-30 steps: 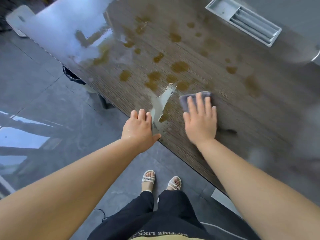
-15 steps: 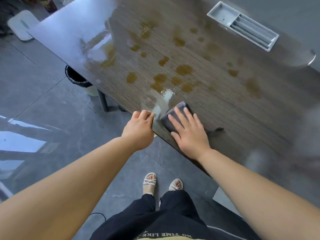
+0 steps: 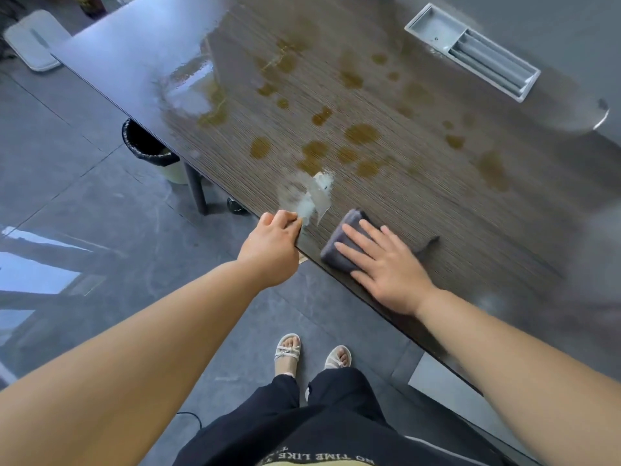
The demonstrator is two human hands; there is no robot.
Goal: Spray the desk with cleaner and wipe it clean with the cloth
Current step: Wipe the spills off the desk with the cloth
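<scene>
The dark wood-grain desk carries several brown stains and a pale wet smear near its front edge. A folded grey cloth lies at that edge. My right hand presses flat on the cloth with straight, spread fingers. My left hand sits just left of the smear, its fingers curled over the desk's edge. No spray bottle is in view.
A grey cable tray is sunk into the desk's far right. A black-lined bin stands under the desk beside a leg. A white flat object lies on the floor at the far left. My feet stand by the desk edge.
My right hand has drawn the cloth back from the wet streak toward the desk's near edge. The streak is smeared wider. My left hand has stayed at the edge.
</scene>
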